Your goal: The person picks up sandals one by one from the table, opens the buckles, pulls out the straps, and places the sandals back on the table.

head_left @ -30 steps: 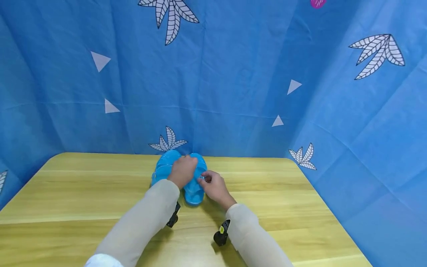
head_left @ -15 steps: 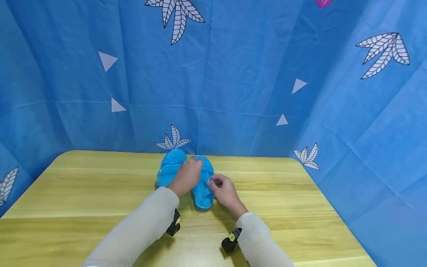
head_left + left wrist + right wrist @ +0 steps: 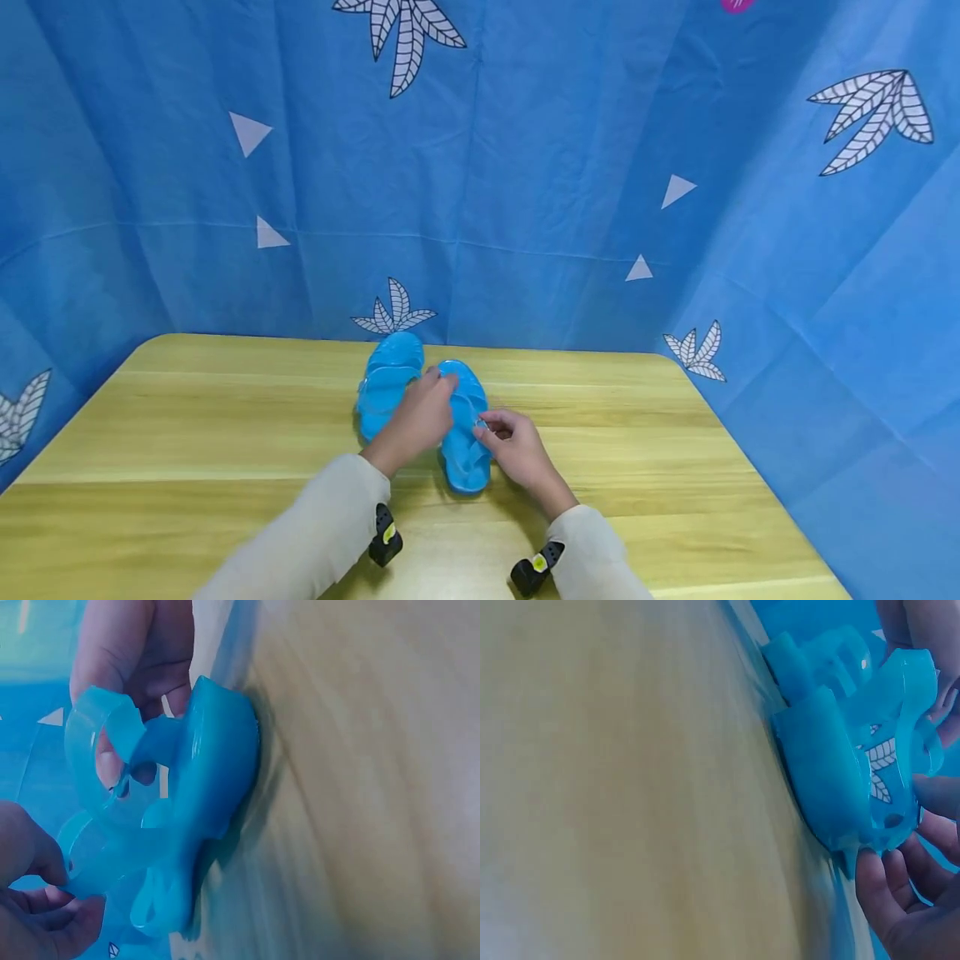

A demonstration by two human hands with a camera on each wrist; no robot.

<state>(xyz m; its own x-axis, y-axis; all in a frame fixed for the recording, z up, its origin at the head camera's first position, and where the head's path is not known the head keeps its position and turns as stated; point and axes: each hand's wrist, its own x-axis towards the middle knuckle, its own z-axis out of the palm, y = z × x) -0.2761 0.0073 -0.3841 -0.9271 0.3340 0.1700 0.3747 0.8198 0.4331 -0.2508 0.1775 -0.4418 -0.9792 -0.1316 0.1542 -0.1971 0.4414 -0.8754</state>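
Note:
A pair of blue jelly sandals lies on the wooden table, toes toward the back. The right sandal (image 3: 467,477) sits slightly nearer to me than the left sandal (image 3: 384,390). My left hand (image 3: 426,410) reaches over the right sandal's left side; in the left wrist view its fingertips pinch a translucent blue strap (image 3: 109,864). On the other side my right hand (image 3: 519,448) pinches the strap near a small shiny buckle (image 3: 481,425). Seen from the right wrist, its thumb and fingers hold the strap above the sandal's side (image 3: 821,769). Fingers partly hide the buckle.
The yellow wooden table (image 3: 225,425) ends at a blue cloth backdrop (image 3: 540,183) printed with leaves and triangles. A black wrist camera (image 3: 386,537) is on the left wrist, another black camera (image 3: 536,570) on the right. The left sandal stands close beside the left hand.
The right sandal has slid toward me and a little away from the left sandal, both hands moving with it. The head view has shifted slightly. Both hands keep their pinch.

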